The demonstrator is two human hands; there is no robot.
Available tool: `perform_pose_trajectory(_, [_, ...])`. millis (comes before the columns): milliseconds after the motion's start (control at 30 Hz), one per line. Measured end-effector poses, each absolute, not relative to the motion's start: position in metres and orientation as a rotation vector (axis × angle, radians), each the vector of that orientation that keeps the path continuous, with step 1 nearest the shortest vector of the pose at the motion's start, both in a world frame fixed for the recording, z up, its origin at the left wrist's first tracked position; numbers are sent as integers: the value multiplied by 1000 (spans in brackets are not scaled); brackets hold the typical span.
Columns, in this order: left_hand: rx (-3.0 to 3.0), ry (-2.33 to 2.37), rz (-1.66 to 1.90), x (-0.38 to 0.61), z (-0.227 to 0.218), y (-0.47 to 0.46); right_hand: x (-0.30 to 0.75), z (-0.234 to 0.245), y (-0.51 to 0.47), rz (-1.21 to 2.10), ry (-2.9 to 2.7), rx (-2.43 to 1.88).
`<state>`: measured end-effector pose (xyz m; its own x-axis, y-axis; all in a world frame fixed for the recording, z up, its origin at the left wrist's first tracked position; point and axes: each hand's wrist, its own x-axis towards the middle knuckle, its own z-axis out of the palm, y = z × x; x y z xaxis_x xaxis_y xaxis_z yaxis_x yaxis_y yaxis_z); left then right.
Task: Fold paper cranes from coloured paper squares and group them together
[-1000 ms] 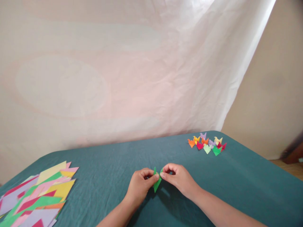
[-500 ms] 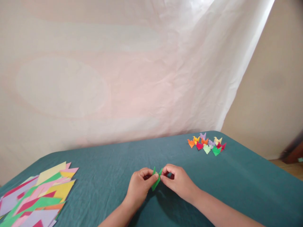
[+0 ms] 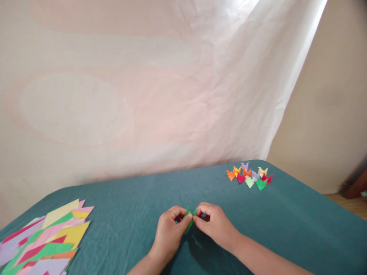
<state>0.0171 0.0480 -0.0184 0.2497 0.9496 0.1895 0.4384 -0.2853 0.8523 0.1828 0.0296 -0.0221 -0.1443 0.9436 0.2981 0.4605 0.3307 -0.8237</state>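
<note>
I had the paper (image 3: 188, 228) pinched between the thumb and fingers of my left hand (image 3: 171, 230) and right hand (image 3: 215, 224). It was small, bright green and already folded, with two slim points rising apart in a narrow V, one at each hand. Its lower part slanted down leftward; my fingertips hid the middle.

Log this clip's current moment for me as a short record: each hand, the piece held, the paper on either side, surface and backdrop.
Left hand: pinching the green folded paper between thumb and fingers
Right hand: pinching the same piece at its right side
Held piece: small, pointed tips up, partly hidden by fingers
Left side: overlapping multicoloured paper sheets
Far right: cluster of small folded paper birds, several colours
Surface: dark green table
Backdrop: pale hanging cloth
</note>
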Motion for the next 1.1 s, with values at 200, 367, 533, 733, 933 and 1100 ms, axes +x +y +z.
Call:
perform_pose_trajectory(200, [1916, 1289, 899, 17, -23, 52, 180, -25, 29, 530, -1790, -1298])
perform_pose_trajectory(367, [1991, 1281, 915, 16, -21, 52, 181, -26, 28, 609, -1756, -1285])
perform_pose_trajectory(533, [1879, 1300, 977, 18, -19, 50, 183, -23, 29, 816, -1686, -1246])
perform_pose_trajectory(733, [1706, 1235, 852, 17, -20, 55, 182, -25, 29, 696, -1716, -1271])
perform_pose_trajectory(933, [1661, 1243, 870, 17, -16, 54, 181, -26, 28, 709, -1694, -1240])
perform_pose_trajectory(1100, [1624, 1214, 894, 18, -20, 53, 184, -27, 31, 828, -1617, -1267])
